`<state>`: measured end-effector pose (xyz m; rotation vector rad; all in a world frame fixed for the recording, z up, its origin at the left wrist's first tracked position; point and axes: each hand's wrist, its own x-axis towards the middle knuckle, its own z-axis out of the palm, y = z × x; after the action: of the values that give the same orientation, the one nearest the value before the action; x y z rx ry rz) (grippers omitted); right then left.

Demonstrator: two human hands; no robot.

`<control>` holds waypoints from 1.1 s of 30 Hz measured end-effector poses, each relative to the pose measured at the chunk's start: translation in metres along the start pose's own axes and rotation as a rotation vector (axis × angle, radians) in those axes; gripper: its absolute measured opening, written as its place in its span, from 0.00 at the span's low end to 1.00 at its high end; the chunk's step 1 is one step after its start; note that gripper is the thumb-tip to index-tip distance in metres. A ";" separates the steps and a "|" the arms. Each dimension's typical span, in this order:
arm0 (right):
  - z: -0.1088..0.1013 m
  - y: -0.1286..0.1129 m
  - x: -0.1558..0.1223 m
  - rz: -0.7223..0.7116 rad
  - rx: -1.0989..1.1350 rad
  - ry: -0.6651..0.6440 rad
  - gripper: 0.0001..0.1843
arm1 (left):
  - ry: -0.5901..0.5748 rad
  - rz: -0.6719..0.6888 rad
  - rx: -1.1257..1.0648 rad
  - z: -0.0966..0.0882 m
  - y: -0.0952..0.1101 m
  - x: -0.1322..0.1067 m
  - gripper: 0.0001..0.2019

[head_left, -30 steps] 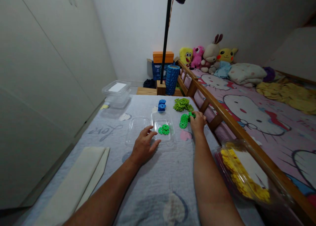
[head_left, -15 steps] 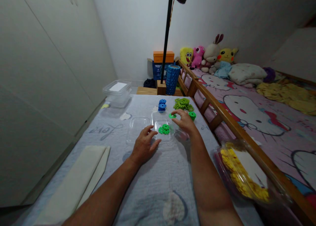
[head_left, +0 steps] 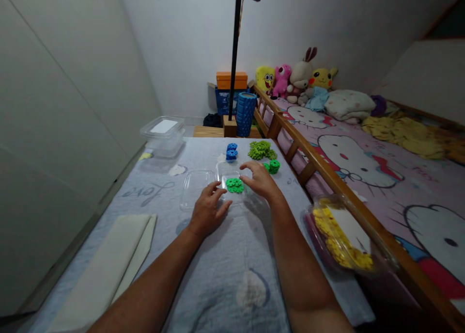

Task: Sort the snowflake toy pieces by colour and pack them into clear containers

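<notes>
My left hand point(head_left: 208, 208) rests flat, fingers spread, on the clear container point(head_left: 232, 187) rim — holding nothing. My right hand point(head_left: 258, 179) hovers loosely open over the green discs point(head_left: 234, 184) inside — grip contents indiscernible.

Place: we take this for a home bedroom.
Evidence, 2 o'clock: bed point(head_left: 363, 153) with cartoon-cat sheet and wooden rail point(head_left: 319, 161).
Evidence, 1 o'clock: plush toys point(head_left: 294, 78) by the wall.

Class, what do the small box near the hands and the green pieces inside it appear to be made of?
Small box: likely thin clear plastic, glossy; the cloth shows through it. Green pieces: probably moulded plastic, one bright uniform colour, notched edges.
</notes>
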<state>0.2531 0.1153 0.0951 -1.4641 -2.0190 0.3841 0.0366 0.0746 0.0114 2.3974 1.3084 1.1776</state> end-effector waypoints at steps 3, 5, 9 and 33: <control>-0.010 -0.017 -0.024 0.027 -0.004 0.041 0.11 | 0.029 0.034 0.049 -0.004 0.004 0.000 0.16; -0.017 -0.027 -0.046 0.042 -0.004 0.066 0.11 | 0.068 0.043 0.117 -0.007 0.007 0.000 0.18; -0.034 -0.042 -0.095 0.030 -0.001 0.098 0.11 | 0.118 0.063 0.204 -0.014 0.017 0.001 0.18; -0.028 -0.020 -0.207 0.306 0.027 -0.058 0.14 | -0.734 -0.855 -1.023 0.101 0.226 0.114 0.09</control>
<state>0.2976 -0.0873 0.0646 -1.7673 -1.8262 0.5834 0.2869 0.0480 0.1158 1.1097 0.9197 0.4164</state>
